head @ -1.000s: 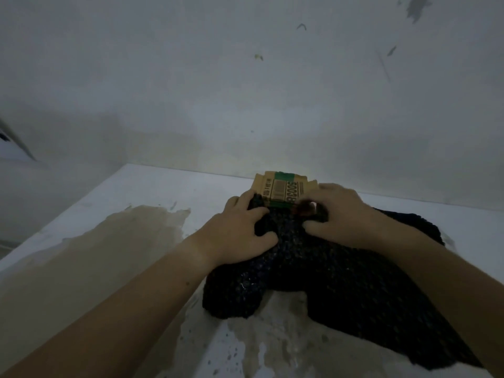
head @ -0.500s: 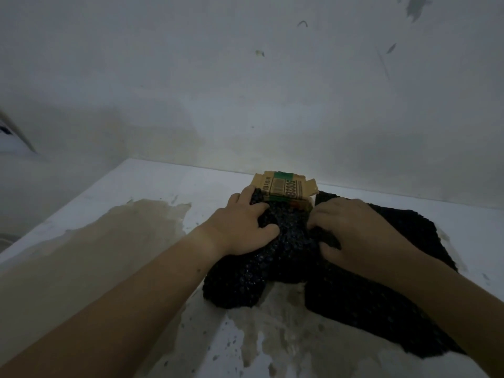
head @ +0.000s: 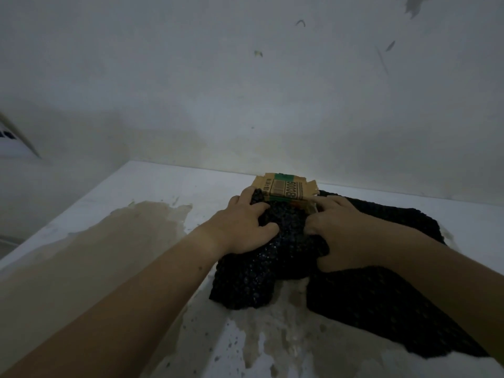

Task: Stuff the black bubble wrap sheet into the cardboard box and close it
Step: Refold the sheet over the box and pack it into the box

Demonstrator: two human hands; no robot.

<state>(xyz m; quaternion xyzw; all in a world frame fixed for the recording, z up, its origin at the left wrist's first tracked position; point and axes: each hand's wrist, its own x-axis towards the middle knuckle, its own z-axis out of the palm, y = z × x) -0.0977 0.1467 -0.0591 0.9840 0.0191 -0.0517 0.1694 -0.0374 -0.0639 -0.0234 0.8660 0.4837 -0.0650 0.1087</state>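
Dim frame, low light, cold blue-grey cast throughout. Brightest area is a soft pale patch on the wall (head: 223,132) just above the far edge of the desk (head: 163,186), fading to murk toward the left corner. Shadows soft and diffuse. The black bubble wrap sheet (head: 368,309) reads as a near-solid dark mass; its texture shows only as small glints between the left hand (head: 242,227) and right hand (head: 346,236). Print on the cardboard box (head: 286,188) is the sharpest detail. Forearms at the bottom corners look soft and stretched by wide-angle distortion. Fine grain over the wall.
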